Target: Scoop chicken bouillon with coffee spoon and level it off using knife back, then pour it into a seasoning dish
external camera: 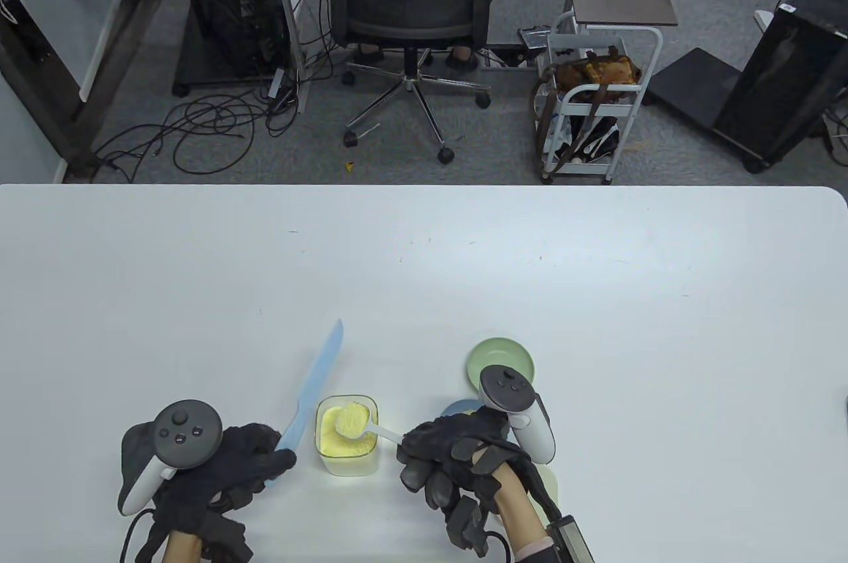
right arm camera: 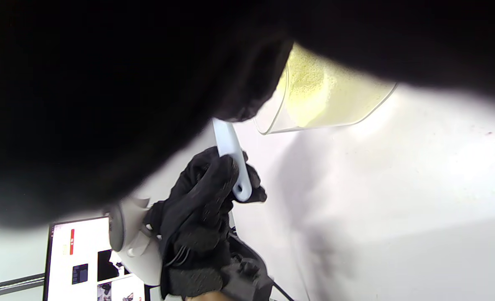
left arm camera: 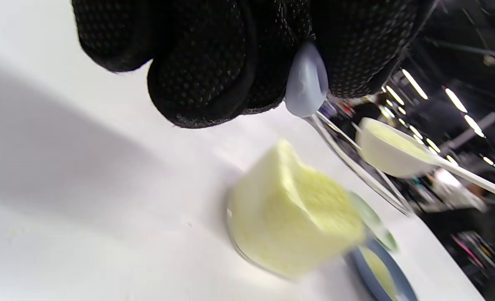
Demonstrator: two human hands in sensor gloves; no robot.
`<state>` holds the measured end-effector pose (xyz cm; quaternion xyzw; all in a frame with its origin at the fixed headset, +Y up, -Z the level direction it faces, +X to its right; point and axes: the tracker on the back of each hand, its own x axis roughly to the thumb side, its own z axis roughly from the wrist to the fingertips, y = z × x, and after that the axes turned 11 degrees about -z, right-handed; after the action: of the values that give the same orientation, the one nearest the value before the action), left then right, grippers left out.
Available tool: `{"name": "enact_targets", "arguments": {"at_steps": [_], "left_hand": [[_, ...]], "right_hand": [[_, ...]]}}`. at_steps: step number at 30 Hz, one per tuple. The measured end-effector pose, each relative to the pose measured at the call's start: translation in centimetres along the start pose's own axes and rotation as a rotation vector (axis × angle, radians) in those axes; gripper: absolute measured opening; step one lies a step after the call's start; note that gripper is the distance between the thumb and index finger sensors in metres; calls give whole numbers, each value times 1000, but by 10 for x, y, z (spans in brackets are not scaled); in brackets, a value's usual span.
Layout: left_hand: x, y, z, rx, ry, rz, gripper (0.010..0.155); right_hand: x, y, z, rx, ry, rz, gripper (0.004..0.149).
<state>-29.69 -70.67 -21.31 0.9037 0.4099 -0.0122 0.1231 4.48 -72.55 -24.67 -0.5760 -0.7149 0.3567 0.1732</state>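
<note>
A clear container of yellow chicken bouillon [external camera: 346, 435] [left arm camera: 291, 221] [right arm camera: 327, 94] stands near the table's front edge. My right hand [external camera: 457, 457] holds the handle of a white coffee spoon [external camera: 361, 422] [left arm camera: 391, 152], whose heaped bowl hovers over the container. My left hand [external camera: 218, 467] [right arm camera: 207, 196] grips the handle of a light blue knife [external camera: 315, 384] [right arm camera: 232, 161] [left arm camera: 306, 83], with the blade pointing away and up to the right, left of the container. A green seasoning dish [external camera: 498, 361] lies beyond my right hand, partly hidden by the tracker.
A blue-rimmed dish [external camera: 457, 407] [left arm camera: 377, 267] sits under my right hand, mostly hidden. The white table [external camera: 596, 298] stretches far to the back and right. Beyond its far edge stand an office chair [external camera: 411, 6] and a cart [external camera: 596, 93].
</note>
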Motion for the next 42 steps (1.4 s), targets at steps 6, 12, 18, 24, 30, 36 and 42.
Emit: {"name": "enact_targets", "arguments": {"at_steps": [6, 12, 18, 24, 30, 36, 42], "left_hand": [[-35, 12, 23, 86, -246, 127, 47], [-48, 25, 32, 31, -336, 190, 44], [-54, 26, 35, 35, -380, 209, 44], [-51, 26, 32, 113, -377, 318, 45], [-41, 26, 27, 138, -328, 361, 53], [-33, 21, 18, 326, -157, 250, 66], [-33, 21, 16, 322, -177, 230, 86]], "right_hand": [[0, -2, 1, 13, 13, 3, 44], [1, -2, -2, 15, 29, -1, 44], [2, -2, -5, 16, 45, -2, 44], [1, -3, -5, 18, 42, 2, 44], [1, -4, -8, 19, 54, 13, 44], [-10, 16, -34, -93, 53, 36, 44], [-49, 55, -72, -369, -16, 192, 44]]}}
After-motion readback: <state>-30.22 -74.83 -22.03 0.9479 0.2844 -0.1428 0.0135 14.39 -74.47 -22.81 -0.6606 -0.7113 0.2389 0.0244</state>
